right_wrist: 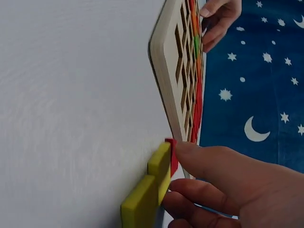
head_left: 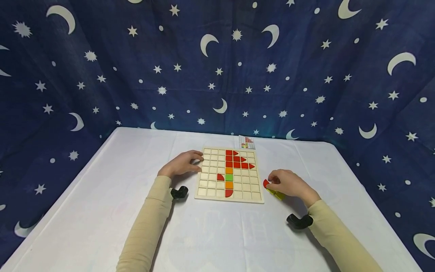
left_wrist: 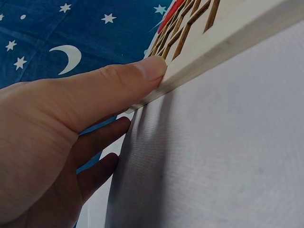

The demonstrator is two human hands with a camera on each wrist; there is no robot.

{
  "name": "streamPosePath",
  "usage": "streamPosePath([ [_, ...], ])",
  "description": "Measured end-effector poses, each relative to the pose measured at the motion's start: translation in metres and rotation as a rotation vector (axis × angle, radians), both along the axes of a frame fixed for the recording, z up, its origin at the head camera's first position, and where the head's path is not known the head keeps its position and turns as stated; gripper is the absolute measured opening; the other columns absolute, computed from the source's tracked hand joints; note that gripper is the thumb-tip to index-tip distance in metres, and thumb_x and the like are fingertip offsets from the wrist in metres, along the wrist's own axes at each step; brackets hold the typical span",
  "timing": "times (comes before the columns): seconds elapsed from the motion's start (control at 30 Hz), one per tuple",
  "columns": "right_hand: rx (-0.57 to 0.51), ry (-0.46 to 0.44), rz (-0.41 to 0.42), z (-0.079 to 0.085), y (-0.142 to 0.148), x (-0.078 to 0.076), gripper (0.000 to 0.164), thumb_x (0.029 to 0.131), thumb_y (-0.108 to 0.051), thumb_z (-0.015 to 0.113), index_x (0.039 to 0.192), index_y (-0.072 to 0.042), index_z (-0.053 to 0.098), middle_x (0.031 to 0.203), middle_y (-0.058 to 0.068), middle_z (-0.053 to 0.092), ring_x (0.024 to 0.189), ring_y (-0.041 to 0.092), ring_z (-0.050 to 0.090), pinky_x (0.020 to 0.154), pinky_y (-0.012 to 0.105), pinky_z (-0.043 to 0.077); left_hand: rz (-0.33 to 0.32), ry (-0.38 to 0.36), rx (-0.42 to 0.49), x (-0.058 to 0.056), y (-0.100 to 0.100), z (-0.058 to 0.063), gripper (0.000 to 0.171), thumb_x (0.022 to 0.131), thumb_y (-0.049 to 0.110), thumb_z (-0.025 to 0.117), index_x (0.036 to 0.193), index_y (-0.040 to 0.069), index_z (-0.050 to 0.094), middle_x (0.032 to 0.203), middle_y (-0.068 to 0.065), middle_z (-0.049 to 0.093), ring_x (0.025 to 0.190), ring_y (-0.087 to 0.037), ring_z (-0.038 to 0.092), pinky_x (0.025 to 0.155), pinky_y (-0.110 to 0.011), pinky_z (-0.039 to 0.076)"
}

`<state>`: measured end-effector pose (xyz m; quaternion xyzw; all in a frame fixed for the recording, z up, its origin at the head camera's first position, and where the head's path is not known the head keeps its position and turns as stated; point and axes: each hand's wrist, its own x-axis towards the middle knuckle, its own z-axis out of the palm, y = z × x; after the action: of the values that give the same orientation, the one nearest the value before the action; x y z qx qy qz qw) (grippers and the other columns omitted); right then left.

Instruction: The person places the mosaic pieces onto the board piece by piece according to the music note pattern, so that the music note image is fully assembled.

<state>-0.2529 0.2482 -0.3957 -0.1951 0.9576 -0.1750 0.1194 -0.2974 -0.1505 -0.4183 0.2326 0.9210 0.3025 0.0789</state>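
My left hand [head_left: 182, 163] is at the left edge of a wooden grid board [head_left: 245, 195]. In the left wrist view its thumb rests on the board's rim, with the other fingers loosely extended beside it. To the right of the board, my right hand [head_left: 289, 183] pinches a red piece [head_left: 265, 183] between thumb and fingers, partly hidden by them. Yellow pieces [right_wrist: 159, 164] lie right by these fingertips on the table. Set in the board are red squares [head_left: 229, 158] with pointed red pieces, orange squares [head_left: 229, 170], a green square [head_left: 229, 177] and rounded red pieces [head_left: 229, 193].
Behind the board lies a small pattern card [head_left: 247, 142] with a coloured grid picture. A white cloth covers the table [head_left: 217, 234]. A dark blue curtain [head_left: 190, 102] with moons and stars hangs around its back and sides.
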Motion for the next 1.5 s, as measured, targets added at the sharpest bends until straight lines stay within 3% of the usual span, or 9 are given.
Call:
streamPosePath([
  [0.13, 0.007, 0.026, -0.004, -0.001, -0.008, 0.000, 0.023, 0.087, -0.026, 0.074, 0.096, -0.006, 0.067, 0.078, -0.001, 0.059, 0.069, 0.015, 0.050, 0.060, 0.029, 0.045, 0.004, 0.002, -0.005, 0.001, 0.000, 0.000, 0.048, 0.086, 0.022, 0.076, 0.128, 0.001, 0.063, 0.146, -0.013, 0.047, 0.139, -0.032, 0.037, 0.116, -0.044, 0.029],
  [0.3, 0.031, 0.044, -0.011, -0.004, -0.012, -0.002, 0.027, 0.087, -0.026, 0.074, 0.103, -0.005, 0.068, 0.082, -0.001, 0.061, 0.071, 0.015, 0.052, 0.063, 0.030, 0.048, 0.000, -0.004, -0.006, 0.002, -0.001, 0.000, 0.048, 0.086, 0.022, 0.076, 0.128, 0.002, 0.063, 0.146, -0.013, 0.047, 0.139, -0.032, 0.037, 0.116, -0.044, 0.030],
  [0.47, 0.032, 0.066, 0.042, -0.005, -0.012, -0.004, 0.035, 0.087, -0.022, 0.075, 0.115, -0.003, 0.067, 0.087, 0.000, 0.062, 0.076, 0.016, 0.053, 0.069, 0.032, 0.050, 0.003, -0.015, -0.001, 0.004, -0.001, -0.001, 0.048, 0.087, 0.022, 0.076, 0.128, 0.002, 0.063, 0.147, -0.013, 0.046, 0.140, -0.032, 0.036, 0.116, -0.044, 0.029],
  [0.57, 0.020, 0.072, 0.066, -0.006, -0.012, -0.004, 0.033, 0.086, -0.019, 0.075, 0.114, -0.003, 0.068, 0.088, 0.000, 0.062, 0.076, 0.016, 0.053, 0.068, 0.031, 0.050, 0.008, -0.016, -0.001, 0.004, -0.001, -0.001, 0.048, 0.087, 0.022, 0.076, 0.128, 0.002, 0.063, 0.147, -0.013, 0.046, 0.140, -0.032, 0.035, 0.116, -0.044, 0.028],
  [0.97, 0.010, 0.060, -0.002, -0.004, -0.021, -0.010, 0.032, 0.086, -0.024, 0.074, 0.109, -0.002, 0.066, 0.089, 0.002, 0.063, 0.075, 0.017, 0.053, 0.067, 0.029, 0.051, 0.013, -0.008, -0.007, 0.004, -0.001, -0.003, 0.048, 0.087, 0.022, 0.076, 0.128, 0.002, 0.063, 0.147, -0.013, 0.046, 0.140, -0.031, 0.036, 0.116, -0.044, 0.029],
  [1.17, 0.009, 0.096, 0.052, 0.005, -0.051, -0.011, 0.032, 0.087, -0.027, 0.072, 0.108, -0.004, 0.066, 0.093, 0.002, 0.064, 0.077, 0.016, 0.054, 0.072, 0.031, 0.052, 0.012, -0.008, -0.013, 0.005, -0.002, -0.002, 0.048, 0.087, 0.023, 0.076, 0.128, 0.002, 0.063, 0.147, -0.012, 0.046, 0.140, -0.031, 0.036, 0.116, -0.044, 0.029],
  [1.5, 0.026, 0.154, 0.253, 0.009, -0.131, -0.009, 0.033, 0.088, -0.028, 0.071, 0.113, -0.006, 0.068, 0.099, 0.000, 0.066, 0.087, 0.014, 0.058, 0.082, 0.033, 0.053, 0.001, -0.003, -0.022, -0.001, 0.000, -0.001, 0.049, 0.086, 0.023, 0.076, 0.128, 0.003, 0.063, 0.146, -0.013, 0.047, 0.139, -0.031, 0.037, 0.116, -0.044, 0.029],
])
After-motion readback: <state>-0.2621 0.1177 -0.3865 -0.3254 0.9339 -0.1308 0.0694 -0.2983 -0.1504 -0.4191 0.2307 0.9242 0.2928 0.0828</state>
